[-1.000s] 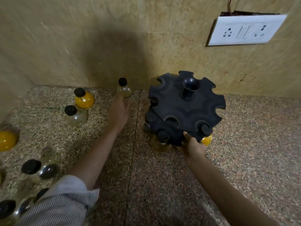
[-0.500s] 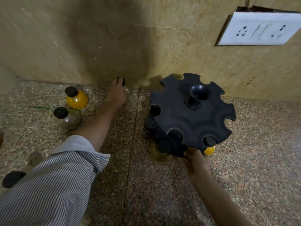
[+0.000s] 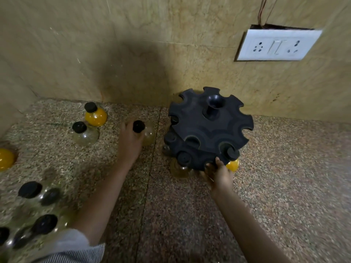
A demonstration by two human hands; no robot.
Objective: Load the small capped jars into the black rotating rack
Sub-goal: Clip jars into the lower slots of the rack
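The black rotating rack (image 3: 205,130) stands by the wall, its notched top disc tilted toward me. Two capped jars hang in its lower tier: a clear one (image 3: 179,168) at the front and a yellow one (image 3: 232,165) at the right. My right hand (image 3: 218,172) grips the rack's lower front edge between them. My left hand (image 3: 130,143) is closed on a clear jar with a black cap (image 3: 147,133), just left of the rack. A yellow jar (image 3: 96,115) and a clear jar (image 3: 84,133) stand further left.
Several more black-capped clear jars (image 3: 30,209) crowd the lower left corner, and a yellow jar (image 3: 5,158) sits at the left edge. A white socket plate (image 3: 277,44) is on the tiled wall. The speckled stone counter (image 3: 284,177) stretches to the right.
My left hand reached the jar by the wall, closed on it and has drawn it back toward me. My right hand stays on the rack.
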